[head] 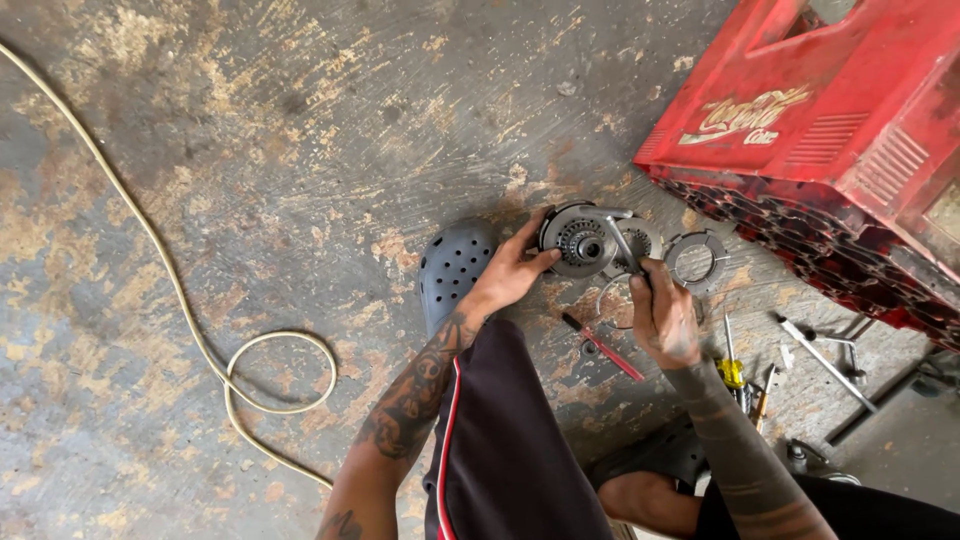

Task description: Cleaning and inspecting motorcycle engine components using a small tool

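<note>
Dark-trousered knee (500,440) nearest. Left hand (515,272) pressed round clutch assembly (583,240) against floor (250,150), fingers spread, steadying it. Right hand (662,318) fingers clamped on metal tool (627,248), levering at hub.

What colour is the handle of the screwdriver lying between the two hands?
Red, on the screwdriver lying on the floor; the head view shows it.

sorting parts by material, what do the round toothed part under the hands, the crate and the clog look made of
Round toothed part: seemingly metal, dull grey with a greasy sheen, fine teeth around its hub. The left hand steadies it; the right hand holds a metal tool against it.
Crate: likely moulded plastic, red, scuffed and grimy.
Clog: probably foam rubber or soft plastic, matte grey-blue with punched holes.
</note>
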